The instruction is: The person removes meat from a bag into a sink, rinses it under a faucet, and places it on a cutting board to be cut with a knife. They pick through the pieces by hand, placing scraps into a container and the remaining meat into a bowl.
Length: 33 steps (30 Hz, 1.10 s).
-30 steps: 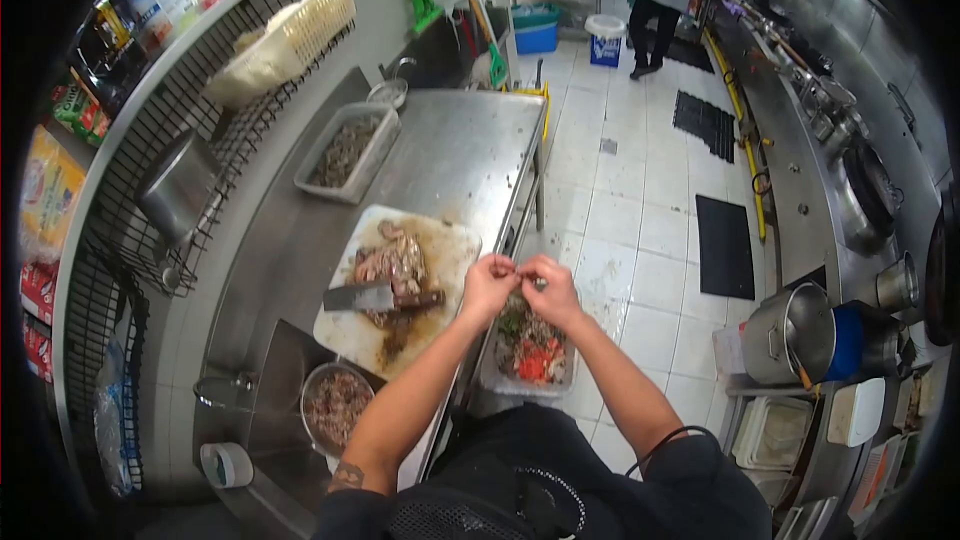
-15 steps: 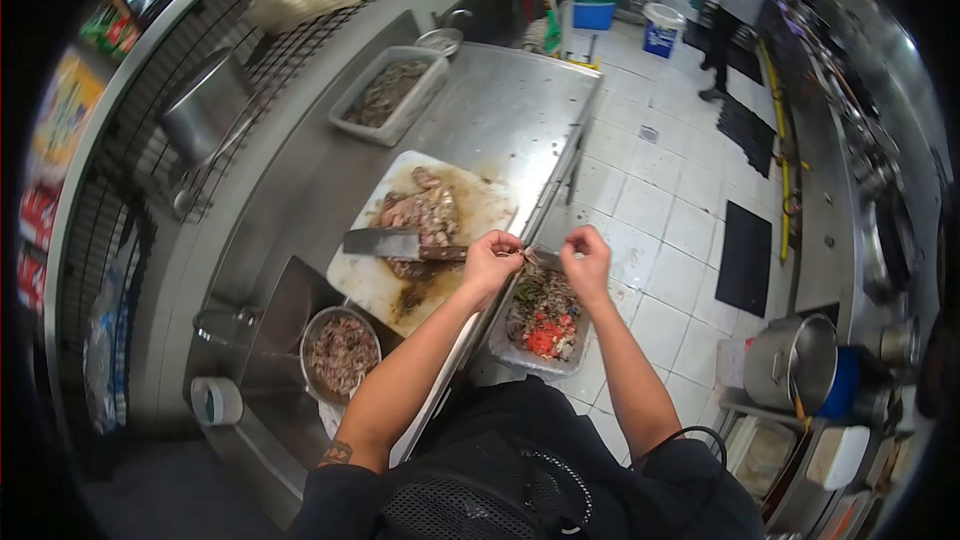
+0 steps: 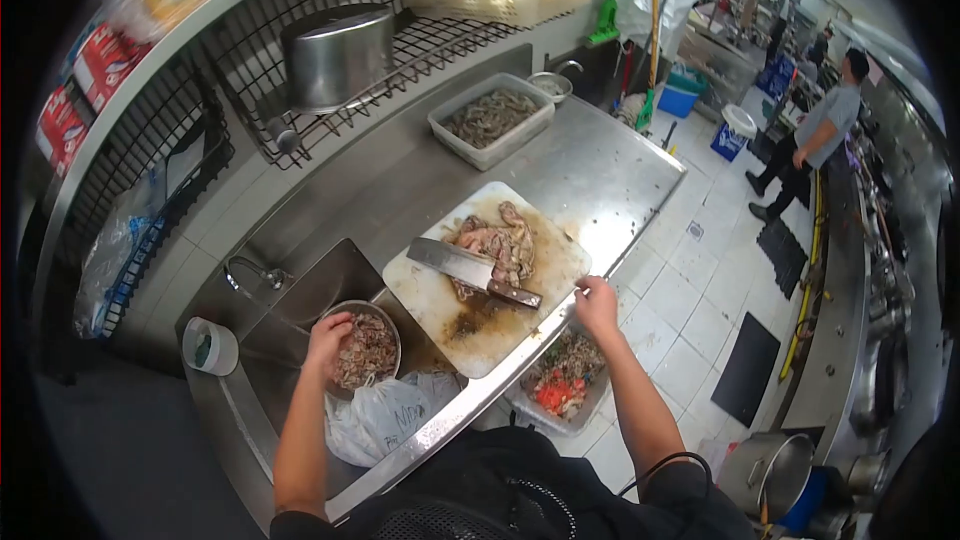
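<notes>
My left hand (image 3: 328,342) is over the left rim of a metal bowl (image 3: 397,360) of chopped meat (image 3: 366,351) in the sink, its fingers loosely extended. Whether a scrap lies under them is hidden. My right hand (image 3: 597,304) is at the counter's front edge, fingers curled together above a bin of scraps (image 3: 560,380) with red bits in it. Anything in its fingertips is too small to make out. A cleaver (image 3: 455,265) rests across pieces of meat (image 3: 515,240) on a stained white cutting board (image 3: 420,285) between my hands.
A plastic tub (image 3: 490,155) of greyish food stands behind the board. A white plastic bag (image 3: 380,425) lies in the sink near a faucet (image 3: 255,275). Overhead, a wire rack (image 3: 420,55) holds a metal pot (image 3: 340,55). Across the tiled floor stands another person (image 3: 825,130).
My hands, close together above the scrap bin before, have parted. The left has moved to the bowl in the sink; the right stays by the counter edge. The view has tilted up.
</notes>
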### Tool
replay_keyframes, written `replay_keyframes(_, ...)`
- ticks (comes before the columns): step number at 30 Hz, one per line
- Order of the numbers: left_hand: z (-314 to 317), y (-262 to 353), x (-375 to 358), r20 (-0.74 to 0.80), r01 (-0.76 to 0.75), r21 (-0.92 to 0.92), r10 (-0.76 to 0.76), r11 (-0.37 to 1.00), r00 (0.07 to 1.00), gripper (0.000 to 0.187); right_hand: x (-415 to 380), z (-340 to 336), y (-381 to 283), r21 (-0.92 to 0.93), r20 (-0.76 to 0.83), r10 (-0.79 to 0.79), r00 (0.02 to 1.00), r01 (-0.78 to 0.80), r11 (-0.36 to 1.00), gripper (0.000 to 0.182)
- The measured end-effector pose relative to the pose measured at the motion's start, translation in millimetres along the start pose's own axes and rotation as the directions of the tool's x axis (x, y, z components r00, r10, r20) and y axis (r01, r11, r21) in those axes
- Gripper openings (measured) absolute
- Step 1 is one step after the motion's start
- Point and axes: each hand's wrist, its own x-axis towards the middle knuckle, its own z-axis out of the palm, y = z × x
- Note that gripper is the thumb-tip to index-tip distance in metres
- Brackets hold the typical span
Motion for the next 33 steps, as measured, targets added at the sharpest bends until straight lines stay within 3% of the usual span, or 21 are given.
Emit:
replay_keyframes(1, -22.4, -7.1, 13.1, -0.037, 0.058, 0.152, -0.053, 0.987, 0.998, 0.026, 17.7, 11.5, -26.4, 0.005, 0.039, -0.07, 0.997, 0.07, 0.998, 0.017)
replay_keyframes(2, -38.8, -5.4, 19.8, -0.046, 0.057, 0.131, -0.051, 0.99, 0.998, 0.026, 35.5, 22.4, -49.9, 0.013, 0.081, -0.138, 0.987, 0.138, 0.99, 0.018)
replay_keyframes(4, -66.1, 4.1, 32.8, -0.152, -0.01, 0.304, 0.058, 0.953, 0.987, 0.03, 73.0, 53.0, -86.1, 0.003, 0.141, -0.148, 0.979, 0.149, 0.989, 0.02)
replay_keyframes(6, -95.6, 16.2, 51.6, -0.306, -0.029, 0.111, 0.062, 0.993, 0.95, 0.035, 104.3, 86.6, -110.6, -0.007, 0.216, -0.16, 0.963, 0.166, 0.986, 0.023)
replay_keyframes(7, -110.1, 24.7, 59.7, -0.377, -0.041, 0.03, 0.05, 0.999, 0.925, 0.033, 118.7, 101.2, -116.0, -0.037, 0.165, -0.152, 0.974, 0.16, 0.986, 0.025)
replay_keyframes(10, -155.5, 40.3, 78.1, -0.441, -0.14, -0.009, 0.122, 0.99, 0.889, 0.025, 154.3, 153.6, -110.5, -0.163, 0.149, -0.025, 0.989, 0.049, 0.985, 0.033)
replay_keyframes(12, -166.9, 58.4, 77.6, -0.516, -0.177, 0.016, 0.16, 0.984, 0.842, 0.021, 171.2, 164.9, -109.0, -0.286, 0.318, 0.073, 0.945, 0.022, 0.958, 0.034)
replay_keyframes(14, -170.6, 68.6, 83.4, -0.575, -0.211, 0.066, 0.21, 0.975, 0.791, 0.02, 174.6, 170.3, -118.1, -0.412, 0.278, 0.085, 0.957, 0.039, 0.91, 0.031)
replay_keyframes(17, -163.9, 67.1, 90.9, -0.576, -0.235, 0.097, 0.247, 0.967, 0.78, 0.021, 192.3, 179.7, -112.1, -0.387, 0.321, 0.097, 0.942, 0.036, 0.922, 0.024)
replay_keyframes(18, -160.9, 62.9, 95.9, -0.547, -0.24, 0.141, 0.278, 0.96, 0.79, 0.021, 199.2, 179.8, -113.7, -0.397, 0.362, 0.045, 0.931, 0.11, 0.911, 0.038)
replay_keyframes(20, -140.7, 38.0, 100.7, -0.551, -0.259, 0.144, 0.295, 0.955, 0.781, 0.02, 204.1, 177.4, -128.3, -0.313, 0.18, -0.048, 0.982, 0.104, 0.944, 0.03)
replay_keyframes(21, -125.3, 23.9, 99.4, -0.554, -0.291, 0.148, 0.323, 0.945, 0.767, 0.02, 201.4, 179.5, -134.2, -0.325, 0.176, -0.034, 0.984, 0.091, 0.941, 0.03)
replay_keyframes(23, -74.6, -3.1, 83.6, -0.378, -0.369, 0.189, 0.415, 0.91, 0.828, 0.017, 192.0, 171.9, -136.7, 0.068, 0.03, -0.241, 0.97, 0.238, 0.969, 0.014)
replay_keyframes(24, -44.5, -23.3, 80.9, -0.28, -0.363, 0.133, 0.386, 0.922, 0.879, 0.015, 178.1, 177.1, -129.1, 0.297, 0.075, -0.168, 0.983, 0.139, 0.945, 0.01)
replay_keyframes(25, -6.4, -28.7, 68.6, -0.224, -0.372, 0.144, 0.397, 0.917, 0.89, 0.014, 150.6, 171.3, -143.8, 0.333, 0.186, -0.007, 0.983, -0.056, 0.941, 0.011)
replay_keyframes(27, 63.2, -53.8, 58.0, 0.006, -0.36, -0.039, 0.361, 0.932, 0.933, 0.019, 83.8, 174.0, -173.9, 0.484, 0.382, 0.212, 0.9, -0.39, 0.783, 0.013)
replay_keyframes(28, 88.5, -49.3, 43.2, 0.126, -0.346, 0.093, 0.334, 0.934, 0.934, 0.026, 44.9, 170.3, -201.8, 0.556, 0.465, 0.269, 0.844, -0.514, 0.653, 0.016)
replay_keyframes(29, 116.6, -52.0, 35.4, 0.152, -0.436, 0.103, 0.419, 0.894, 0.895, 0.031, 18.6, 181.9, -198.4, 0.535, 0.512, 0.301, 0.805, -0.573, 0.621, 0.017)
replay_keyframes(30, 141.0, -64.7, 35.0, 0.168, -0.362, -0.018, 0.36, 0.932, 0.918, 0.036, -3.8, 190.7, -192.5, 0.511, 0.558, 0.332, 0.76, -0.63, 0.584, 0.018)
replay_keyframes(32, 170.2, -58.6, 13.0, 0.124, -0.044, -0.364, 0.095, 0.93, 0.988, 0.037, -41.8, 191.9, -192.1, 0.55, 0.616, 0.359, 0.701, -0.71, 0.44, 0.02)
replay_keyframes(33, 173.3, -67.6, 11.3, 0.128, -0.046, -0.354, 0.097, 0.934, 0.987, 0.037, -49.8, 185.2, -186.9, 0.558, 0.615, 0.36, 0.702, -0.709, 0.43, 0.02)
